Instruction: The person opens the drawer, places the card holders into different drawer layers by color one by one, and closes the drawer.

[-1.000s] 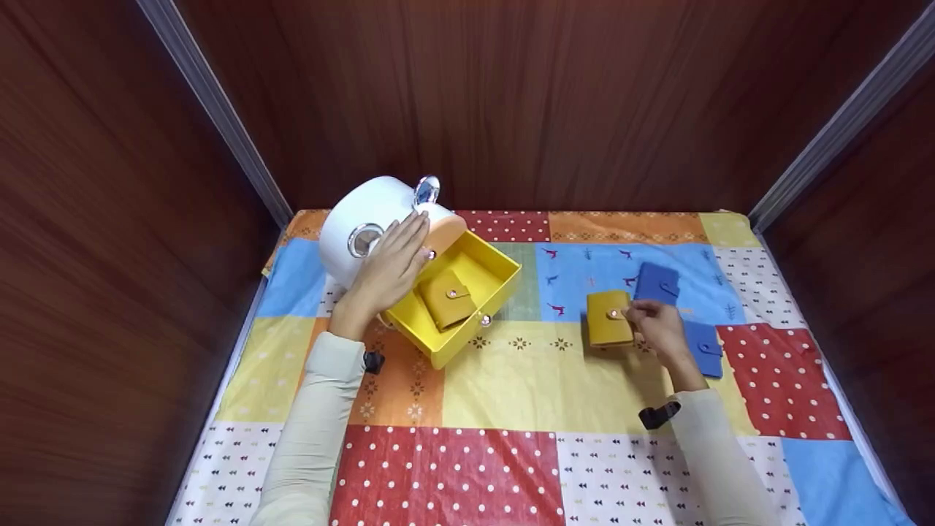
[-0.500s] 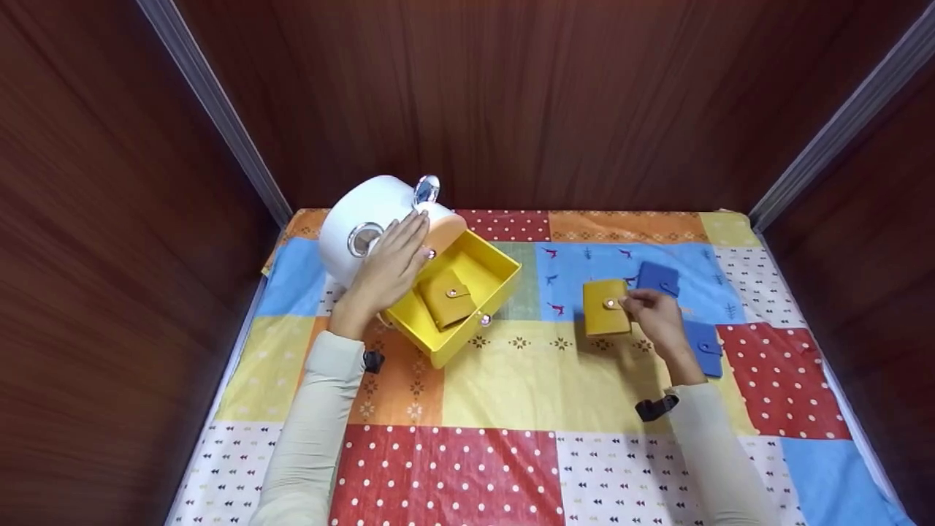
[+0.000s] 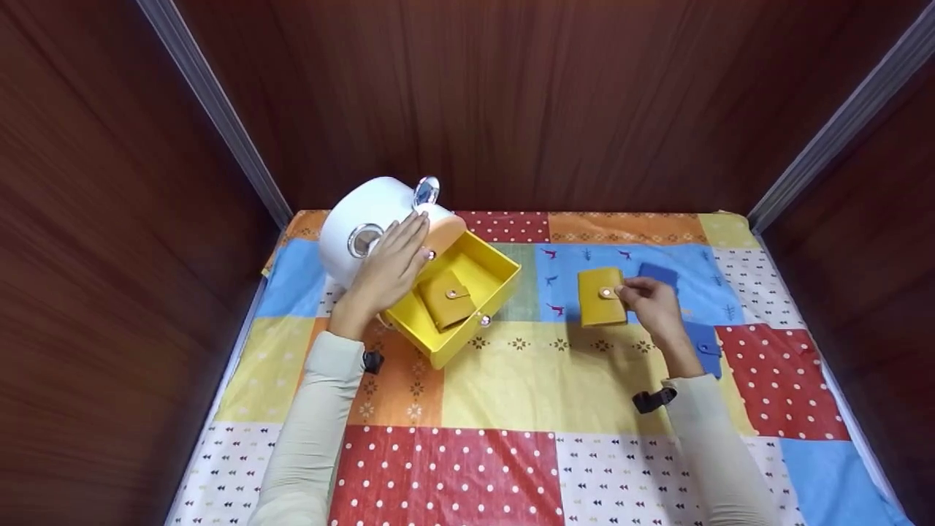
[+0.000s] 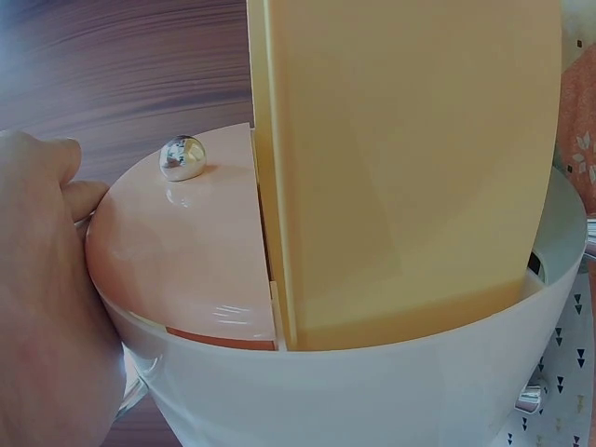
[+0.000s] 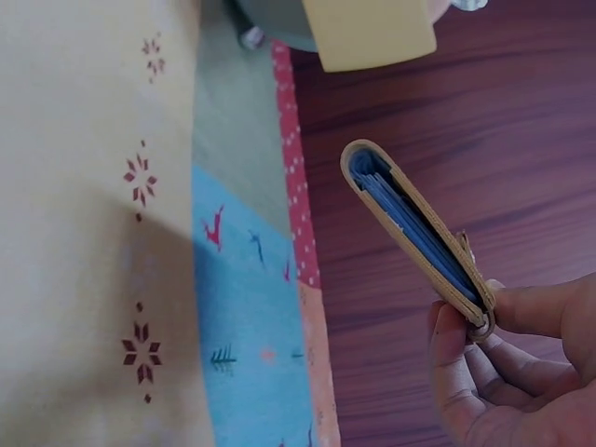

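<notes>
My right hand (image 3: 655,310) pinches a yellow card wallet (image 3: 601,307) by its snap side, with a shadow on the cloth beneath. In the right wrist view, the thumb and fingers grip the wallet's edge (image 5: 410,235), and bluish leaves show inside. My left hand (image 3: 391,264) rests with its fingers straight on the white rounded drawer box (image 3: 369,201), beside its peach upper drawer front (image 4: 182,247). A yellow drawer (image 3: 488,264) is pulled out below, and another yellow card wallet (image 3: 440,305) lies in it.
Two blue card wallets lie on the patchwork cloth (image 3: 504,380) at right: the far one (image 3: 659,272) partly behind my right hand, the near one (image 3: 705,347) beside my wrist. A chrome-rimmed oval part (image 3: 426,191) stands on the box. Brown wood-grain panels (image 3: 511,109) enclose the table.
My right hand has carried the yellow card wallet slightly away from me and to the left. The left hand, the box and its drawer have stayed put.
</notes>
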Motion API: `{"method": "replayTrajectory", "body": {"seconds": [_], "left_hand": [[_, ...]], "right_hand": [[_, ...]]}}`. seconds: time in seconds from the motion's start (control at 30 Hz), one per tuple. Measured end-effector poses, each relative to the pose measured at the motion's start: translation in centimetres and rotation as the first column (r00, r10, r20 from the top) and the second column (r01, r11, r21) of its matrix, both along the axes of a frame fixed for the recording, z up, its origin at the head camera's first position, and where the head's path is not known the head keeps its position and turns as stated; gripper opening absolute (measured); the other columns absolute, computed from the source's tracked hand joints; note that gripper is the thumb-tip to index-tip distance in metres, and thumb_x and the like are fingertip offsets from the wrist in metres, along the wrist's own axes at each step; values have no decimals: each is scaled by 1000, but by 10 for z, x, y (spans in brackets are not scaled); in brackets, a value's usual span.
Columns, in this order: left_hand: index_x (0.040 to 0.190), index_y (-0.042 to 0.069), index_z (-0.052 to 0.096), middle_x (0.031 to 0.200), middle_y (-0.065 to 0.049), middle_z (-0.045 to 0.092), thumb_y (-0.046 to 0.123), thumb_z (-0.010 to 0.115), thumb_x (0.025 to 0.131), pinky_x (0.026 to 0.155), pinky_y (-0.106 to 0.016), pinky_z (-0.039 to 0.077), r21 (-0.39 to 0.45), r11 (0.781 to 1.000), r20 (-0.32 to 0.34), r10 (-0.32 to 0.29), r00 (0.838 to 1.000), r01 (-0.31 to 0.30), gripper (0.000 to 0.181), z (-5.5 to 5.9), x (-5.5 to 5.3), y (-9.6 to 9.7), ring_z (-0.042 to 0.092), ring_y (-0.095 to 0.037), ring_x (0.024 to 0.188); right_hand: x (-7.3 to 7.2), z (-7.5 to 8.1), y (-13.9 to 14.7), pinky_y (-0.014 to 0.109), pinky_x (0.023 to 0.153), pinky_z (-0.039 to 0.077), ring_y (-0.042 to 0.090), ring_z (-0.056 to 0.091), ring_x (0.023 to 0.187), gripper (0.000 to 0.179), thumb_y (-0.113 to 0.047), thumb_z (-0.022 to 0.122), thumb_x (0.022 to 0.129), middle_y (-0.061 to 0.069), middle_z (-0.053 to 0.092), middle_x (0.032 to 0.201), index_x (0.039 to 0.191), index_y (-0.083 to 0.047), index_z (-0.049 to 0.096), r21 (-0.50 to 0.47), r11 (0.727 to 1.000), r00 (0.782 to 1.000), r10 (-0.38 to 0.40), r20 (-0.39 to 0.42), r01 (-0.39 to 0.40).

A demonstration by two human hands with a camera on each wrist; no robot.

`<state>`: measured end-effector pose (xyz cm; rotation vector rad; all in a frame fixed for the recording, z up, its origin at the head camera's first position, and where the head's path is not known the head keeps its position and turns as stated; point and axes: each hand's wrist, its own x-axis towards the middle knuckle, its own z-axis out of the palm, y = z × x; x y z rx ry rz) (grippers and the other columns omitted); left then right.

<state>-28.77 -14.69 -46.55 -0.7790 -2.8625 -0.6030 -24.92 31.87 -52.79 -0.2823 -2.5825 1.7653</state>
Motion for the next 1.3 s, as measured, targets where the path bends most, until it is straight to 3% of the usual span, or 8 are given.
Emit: {"method": "replayTrajectory", "body": {"seconds": [0.37, 0.57, 1.3], "left_hand": [[170, 9, 21, 180, -4, 17, 34, 31, 118, 139, -42, 5, -10, 1000, -1, -3, 1000, 3, 59, 0, -1, 0, 13, -24, 168], [170, 9, 22, 180, -4, 18, 33, 34, 117, 139, -43, 7, -2, 1000, -8, -2, 1000, 2, 59, -1, -1, 0, 14, -25, 168], [170, 10, 21, 180, -4, 17, 32, 33, 117, 139, -42, 6, -11, 1000, -1, 1, 1000, -1, 59, -2, -1, 0, 13, -25, 168]], "right_hand": [[-6, 10, -6, 16, 82, 62, 2, 68, 85, 45, -20, 68, 106, 1, 71, 105, 138, 12, 62, -20, 1000, 1000, 1, -15, -1], [-11, 17, -14, 17, 83, 63, 1, 70, 85, 48, -19, 70, 105, -3, 71, 101, 139, 13, 61, -80, 997, 1000, -12, -3, 12], [-24, 36, -47, 20, 85, 64, 5, 71, 87, 48, -18, 70, 105, 1, 71, 104, 140, 12, 60, -152, 988, 1000, 25, -1, -25]]}}
